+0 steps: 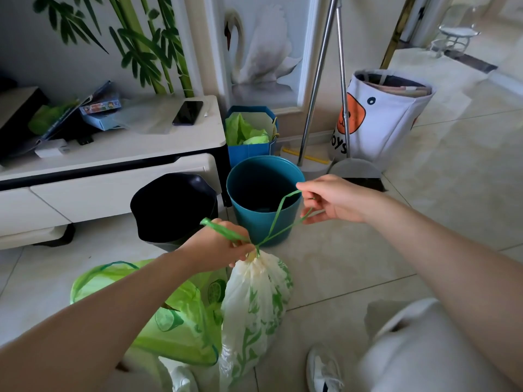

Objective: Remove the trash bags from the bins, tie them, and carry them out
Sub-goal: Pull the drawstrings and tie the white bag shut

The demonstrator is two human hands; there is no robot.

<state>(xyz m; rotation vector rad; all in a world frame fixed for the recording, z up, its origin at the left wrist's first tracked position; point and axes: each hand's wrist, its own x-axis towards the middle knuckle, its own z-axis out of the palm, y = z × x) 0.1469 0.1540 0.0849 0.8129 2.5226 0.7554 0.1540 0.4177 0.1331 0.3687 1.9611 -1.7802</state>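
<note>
A white trash bag with green leaf print (254, 306) stands on the floor, its neck gathered by a green drawstring (278, 219). My left hand (218, 247) grips the neck and one drawstring loop. My right hand (331, 199) pinches the other loop, pulled taut to the upper right. A green translucent trash bag (181, 329) lies open on the floor to the left of the white bag. Behind them stand a teal bin (263, 190) and a black bin (172, 207), both without bags.
A white TV cabinet (113, 165) with a phone (188, 113) and clutter fills the left. A blue paper bag (249, 134) with green bags, a broom and dustpan (353, 168), and a white toy basket (382, 117) stand by the wall. My shoes (322, 369) are at the bottom.
</note>
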